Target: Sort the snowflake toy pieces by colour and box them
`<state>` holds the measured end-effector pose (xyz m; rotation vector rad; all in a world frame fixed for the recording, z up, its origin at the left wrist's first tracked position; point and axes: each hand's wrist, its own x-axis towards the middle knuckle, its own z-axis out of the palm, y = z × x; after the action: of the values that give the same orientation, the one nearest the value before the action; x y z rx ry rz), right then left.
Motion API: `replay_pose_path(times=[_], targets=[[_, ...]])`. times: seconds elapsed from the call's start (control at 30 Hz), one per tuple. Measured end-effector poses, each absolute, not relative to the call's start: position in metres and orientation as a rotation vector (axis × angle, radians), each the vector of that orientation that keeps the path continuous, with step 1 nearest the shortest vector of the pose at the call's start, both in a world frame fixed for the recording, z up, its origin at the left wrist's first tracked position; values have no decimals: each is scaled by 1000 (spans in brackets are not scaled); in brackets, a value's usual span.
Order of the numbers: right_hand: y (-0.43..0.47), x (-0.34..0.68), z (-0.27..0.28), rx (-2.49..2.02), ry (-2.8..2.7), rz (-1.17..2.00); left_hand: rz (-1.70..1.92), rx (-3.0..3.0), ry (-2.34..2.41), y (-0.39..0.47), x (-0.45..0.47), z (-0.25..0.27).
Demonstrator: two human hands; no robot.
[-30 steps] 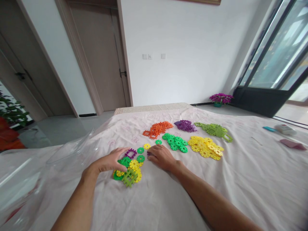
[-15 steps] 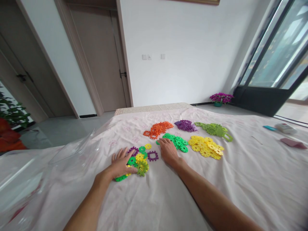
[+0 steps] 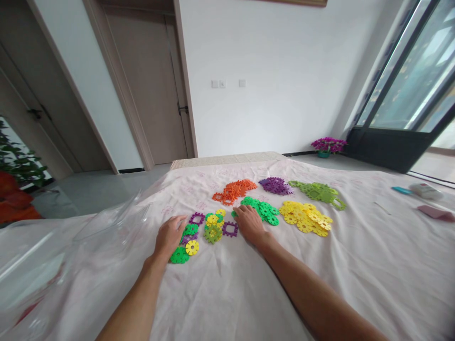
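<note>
My left hand (image 3: 170, 237) rests at the left side of a loose mixed group of flat plastic pieces, its fingers bent loosely and touching the cloth or pieces. Around it lie green discs (image 3: 179, 255), a yellow notched disc (image 3: 192, 247) and a purple square frame (image 3: 196, 218). A small stack with a light green gear-shaped piece (image 3: 212, 234) sits between the hands. My right hand (image 3: 250, 224) lies palm down, fingers stretched over the left end of the green pile (image 3: 261, 208); a green disc edge shows at its fingertips. Another purple square frame (image 3: 230, 229) lies just left of it.
Piles of orange pieces (image 3: 234, 190), purple pieces (image 3: 276, 185), light green pieces (image 3: 320, 192) and yellow pieces (image 3: 304, 217) lie farther back. Clear plastic packaging (image 3: 106, 241) is at left. A pink cloth (image 3: 435, 212) and a white object (image 3: 425, 191) lie at right.
My left hand has drawn back left off the mixed group, uncovering pieces. The group has split into a left cluster and a small stack. My right hand has hardly moved.
</note>
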<state>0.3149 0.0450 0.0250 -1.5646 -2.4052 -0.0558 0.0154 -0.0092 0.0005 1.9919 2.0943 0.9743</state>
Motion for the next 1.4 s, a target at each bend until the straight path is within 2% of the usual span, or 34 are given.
replay_pose_path(times=[0.33, 0.57, 0.83, 1.13, 1.4], targets=[[47, 317, 28, -1547, -2423, -31, 938, 2005, 2095, -7, 12, -6], [54, 333, 24, -1536, -2168, 63, 946, 2010, 2076, -6, 9, -7], [63, 361, 35, -1672, -1897, -68, 929, 2028, 2090, -6, 11, -8], [28, 309, 37, -1104, -2403, 97, 912, 2036, 2096, -7, 11, -6], [14, 297, 36, -740, -2635, 236, 909, 2029, 2102, -7, 13, -4]])
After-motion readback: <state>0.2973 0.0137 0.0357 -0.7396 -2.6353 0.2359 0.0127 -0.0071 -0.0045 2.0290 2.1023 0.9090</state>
